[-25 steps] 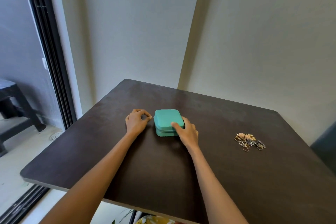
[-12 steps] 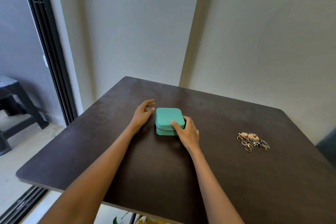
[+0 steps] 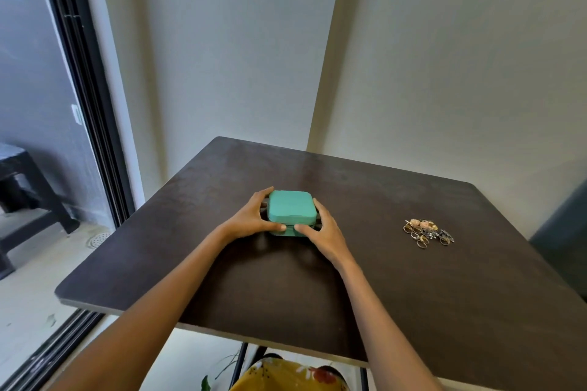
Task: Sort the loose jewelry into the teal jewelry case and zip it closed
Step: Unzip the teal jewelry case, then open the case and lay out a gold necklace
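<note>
Teal case (image 3: 291, 207) gripped btwn 2 hands: left (image 3: 251, 219), right (image 3: 324, 228).

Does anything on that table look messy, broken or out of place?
Nothing looks broken or spilled. The teal case sits flat on the dark table, lid down, gripped by the left hand and right hand. The only untidy thing is the jewelry, heaped loose to the right, apart from the case.
</note>
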Demonstrator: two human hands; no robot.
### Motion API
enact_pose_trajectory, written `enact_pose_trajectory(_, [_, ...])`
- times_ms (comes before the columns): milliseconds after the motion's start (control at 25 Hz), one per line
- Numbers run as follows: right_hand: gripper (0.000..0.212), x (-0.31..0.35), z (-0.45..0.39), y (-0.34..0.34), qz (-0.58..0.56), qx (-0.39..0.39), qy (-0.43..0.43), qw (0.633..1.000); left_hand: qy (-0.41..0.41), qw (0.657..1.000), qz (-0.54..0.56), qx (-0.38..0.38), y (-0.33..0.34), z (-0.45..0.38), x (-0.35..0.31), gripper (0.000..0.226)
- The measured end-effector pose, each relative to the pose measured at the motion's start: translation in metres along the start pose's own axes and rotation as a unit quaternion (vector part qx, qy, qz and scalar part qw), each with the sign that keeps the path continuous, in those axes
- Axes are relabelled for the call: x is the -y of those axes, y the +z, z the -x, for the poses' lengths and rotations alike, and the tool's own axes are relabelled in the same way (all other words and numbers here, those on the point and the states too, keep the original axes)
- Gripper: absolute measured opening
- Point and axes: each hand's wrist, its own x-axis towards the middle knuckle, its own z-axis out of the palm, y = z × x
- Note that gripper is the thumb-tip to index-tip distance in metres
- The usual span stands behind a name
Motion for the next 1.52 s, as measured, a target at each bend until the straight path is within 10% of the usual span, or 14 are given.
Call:
enact_pose_trajectory(200, [0.072, 0.004, 0.009, -0.004, -0.008, 0.019, -0.014, 1.0, -0.024, 0.998, 0.061, -0.004, -0.017, 0.008, -0.025, 0.051])
enact_pose_trajectory(880, [0.05, -0.006, 0.003, -0.001, 0.034, 0.002, -0.052, 0.998, -0.091, 0.957, -0.088, -0.261, 0.019, -0.031, -0.003, 0.035])
enact_pose_trajectory(1520, [0.04, 0.014, 0.005, 0.013, 0.068, -0.034, -0.033, 0.997, -0.038, 0.991, -0.014, -0.13, 0.008, 0.009, -0.004, 0.054])
